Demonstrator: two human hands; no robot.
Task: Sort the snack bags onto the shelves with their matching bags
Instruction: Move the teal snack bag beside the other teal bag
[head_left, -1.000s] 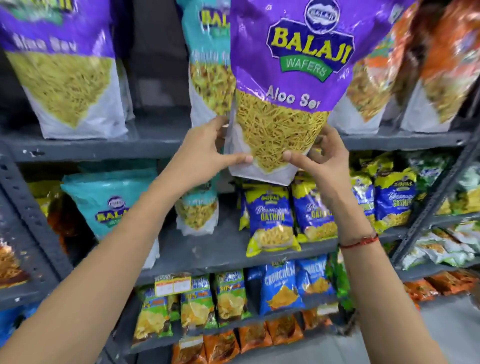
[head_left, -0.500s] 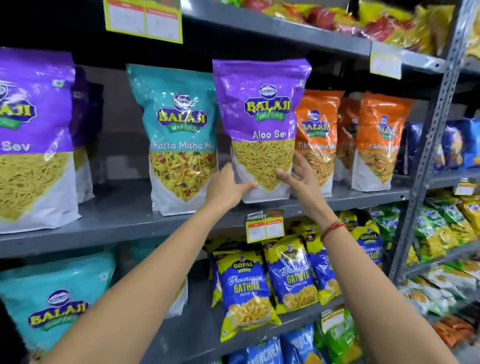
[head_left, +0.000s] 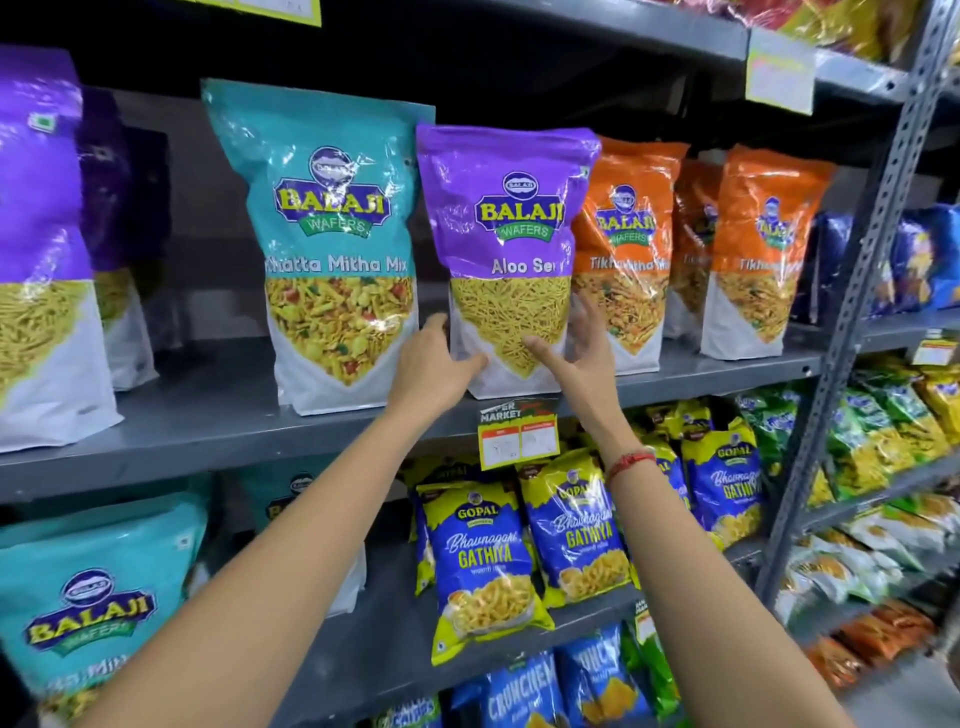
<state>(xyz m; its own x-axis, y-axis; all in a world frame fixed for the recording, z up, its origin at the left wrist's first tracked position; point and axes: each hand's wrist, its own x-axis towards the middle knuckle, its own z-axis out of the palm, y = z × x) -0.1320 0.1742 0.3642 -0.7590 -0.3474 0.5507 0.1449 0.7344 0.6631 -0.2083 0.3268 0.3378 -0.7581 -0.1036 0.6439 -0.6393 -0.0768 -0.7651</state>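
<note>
A purple Balaji Aloo Sev bag (head_left: 509, 208) stands upright on the grey middle shelf (head_left: 208, 421), between a teal Khatta Mitha Mix bag (head_left: 332, 234) and orange Tikha Mitha Mix bags (head_left: 631, 208). My left hand (head_left: 434, 364) grips its lower left corner, thumb across the front. My right hand (head_left: 582, 358) cups its lower right edge, thumb on the front and fingers spread beside it. More purple Aloo Sev bags (head_left: 36, 208) stand at the far left of the same shelf.
Blue-and-yellow Gopal Gathiya bags (head_left: 483, 551) fill the shelf below, with a teal Balaji bag (head_left: 88, 597) at lower left. A price tag (head_left: 519, 436) hangs on the shelf lip under my hands. A grey perforated upright (head_left: 857, 312) divides off the rack to the right.
The purple bag went from held up close to the camera to standing on the middle shelf. My arms stretched forward with it, and the fingers of my right hand have spread.
</note>
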